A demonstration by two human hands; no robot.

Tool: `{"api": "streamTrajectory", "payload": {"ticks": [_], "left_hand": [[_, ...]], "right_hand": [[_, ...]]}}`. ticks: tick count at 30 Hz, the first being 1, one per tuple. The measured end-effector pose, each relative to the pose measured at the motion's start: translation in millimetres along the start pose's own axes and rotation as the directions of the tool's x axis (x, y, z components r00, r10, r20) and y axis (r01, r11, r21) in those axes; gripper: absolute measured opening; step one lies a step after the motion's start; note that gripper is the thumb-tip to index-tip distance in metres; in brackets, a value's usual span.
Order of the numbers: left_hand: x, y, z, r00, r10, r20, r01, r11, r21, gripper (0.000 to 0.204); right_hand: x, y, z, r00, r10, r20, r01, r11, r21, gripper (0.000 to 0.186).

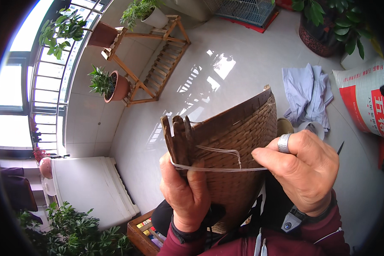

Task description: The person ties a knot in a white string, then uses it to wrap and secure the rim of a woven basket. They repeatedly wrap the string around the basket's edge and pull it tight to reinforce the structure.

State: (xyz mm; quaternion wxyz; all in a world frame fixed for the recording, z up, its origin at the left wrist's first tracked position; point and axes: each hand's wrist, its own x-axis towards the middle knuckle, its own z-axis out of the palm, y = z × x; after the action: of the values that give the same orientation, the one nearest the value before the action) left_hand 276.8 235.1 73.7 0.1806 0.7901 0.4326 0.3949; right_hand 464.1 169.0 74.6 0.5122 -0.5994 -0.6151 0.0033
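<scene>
A brown woven basket (247, 132) with a dark wooden strip along its rim is tilted in front of my body. At its left end, wooden sticks (178, 134) stand up side by side. My left hand (183, 194) is closed around these sticks and the basket's edge, thumb on the near side. A thin white string (226, 170) loops around the sticks and stretches tight to the right. My right hand (303, 170) pinches its other end between thumb and index finger. Another length of string (226, 150), with a small knot, hangs across the weave.
A lilac cloth (307, 94) lies on the tiled floor beside a red-and-white sack (365, 98). A wooden stand (158, 72) with potted plants is at the upper left, and a white cabinet (91, 187) at the left. A thin dark pointed object (340, 147) lies right of my right hand.
</scene>
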Motion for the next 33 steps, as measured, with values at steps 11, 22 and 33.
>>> {"api": "streamTrajectory", "payload": {"ticks": [11, 22, 33], "left_hand": [[0.1, 1.1, -0.2, 1.000, 0.000, -0.005, 0.000, 1.000, 0.012, 0.024], [0.3, 2.4, 0.6, 1.000, -0.014, -0.026, 0.013, 0.999, -0.030, 0.023], [-1.6, 0.5, 1.3, 1.000, -0.010, -0.008, 0.010, 1.000, -0.009, 0.026]], "right_hand": [[1.4, 1.0, 9.2, 0.997, -0.067, -0.034, 0.062, 0.988, -0.141, 0.036], [0.2, 3.5, 12.8, 0.998, -0.056, -0.036, 0.051, 0.992, -0.115, 0.034], [-0.9, 5.1, 13.8, 0.998, -0.051, -0.035, 0.047, 0.992, -0.113, 0.033]]}}
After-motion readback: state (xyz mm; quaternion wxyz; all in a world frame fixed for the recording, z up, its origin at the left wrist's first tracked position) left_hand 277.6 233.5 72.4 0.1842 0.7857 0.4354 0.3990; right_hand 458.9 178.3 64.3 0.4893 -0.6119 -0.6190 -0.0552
